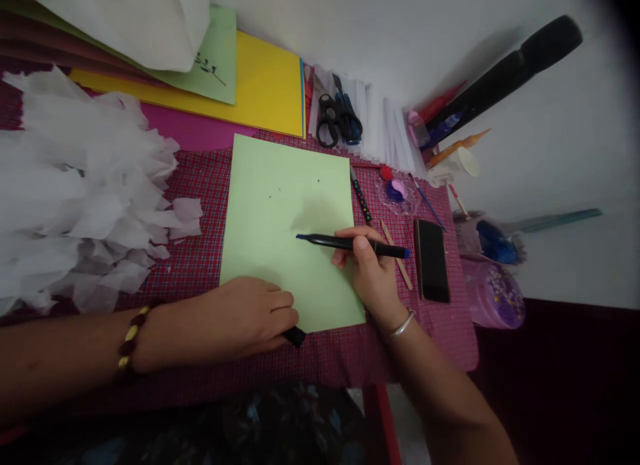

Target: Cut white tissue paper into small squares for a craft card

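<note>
A pale green sheet of paper (285,218) lies on a red checked cloth (200,258). My right hand (367,265) is closed round a black marker with a blue tip (350,242), held level over the sheet's right side, tip pointing left. My left hand (250,315) rests on the sheet's near left corner, fingers curled round a small black object (296,336), perhaps the marker's cap. A few small dark dots mark the paper.
White tissue ruffles (75,192) fill the left. Yellow, green and pink card sheets (260,85) lie at the back. Scissors (333,118), white paper strips, a paint palette (397,192), a phone (431,258), a stick, a pen, a cup and a purple tub (493,295) crowd the right.
</note>
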`<state>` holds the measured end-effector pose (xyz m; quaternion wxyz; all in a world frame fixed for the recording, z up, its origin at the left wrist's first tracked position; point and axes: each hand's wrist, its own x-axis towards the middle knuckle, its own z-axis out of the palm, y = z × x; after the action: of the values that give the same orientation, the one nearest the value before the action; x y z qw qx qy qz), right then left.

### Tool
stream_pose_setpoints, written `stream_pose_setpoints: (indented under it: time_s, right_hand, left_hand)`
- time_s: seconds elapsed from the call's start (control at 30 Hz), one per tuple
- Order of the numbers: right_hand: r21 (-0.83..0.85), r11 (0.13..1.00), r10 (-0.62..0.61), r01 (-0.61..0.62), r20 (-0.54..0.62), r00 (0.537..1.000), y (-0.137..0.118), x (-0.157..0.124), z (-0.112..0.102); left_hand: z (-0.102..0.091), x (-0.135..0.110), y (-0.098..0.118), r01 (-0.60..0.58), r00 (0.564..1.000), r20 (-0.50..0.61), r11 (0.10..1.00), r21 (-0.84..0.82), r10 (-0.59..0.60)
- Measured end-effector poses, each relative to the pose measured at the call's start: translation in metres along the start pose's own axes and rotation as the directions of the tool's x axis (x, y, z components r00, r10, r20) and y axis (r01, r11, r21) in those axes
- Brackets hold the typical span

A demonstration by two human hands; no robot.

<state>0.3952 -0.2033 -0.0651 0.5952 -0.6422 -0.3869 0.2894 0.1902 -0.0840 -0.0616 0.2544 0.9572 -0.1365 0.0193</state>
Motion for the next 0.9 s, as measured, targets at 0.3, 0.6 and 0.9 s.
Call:
stream_pose_setpoints:
  time_s: [0.3, 0.6, 0.9]
  right_hand:
    - [-0.066, 0.996, 0.063, -0.060, 0.044, 0.997, -0.004, -0.006, -0.008]
    - [-0.035, 0.994, 0.103, -0.099, 0.123, 0.987, -0.008, -0.007, -0.008]
    - [-0.080, 0.990, 0.131, -0.117, 0.197, 0.972, -0.018, -0.008, -0.003]
  left_hand:
    - [-0.003, -0.009, 0.022, -0.114, 0.993, 0.023, 0.964, 0.239, 0.112]
    - [-0.001, -0.019, 0.044, -0.146, 0.984, -0.039, 0.916, 0.374, 0.173]
    - [0.002, -0.018, 0.040, -0.172, 0.984, 0.008, 0.921, 0.349, 0.181]
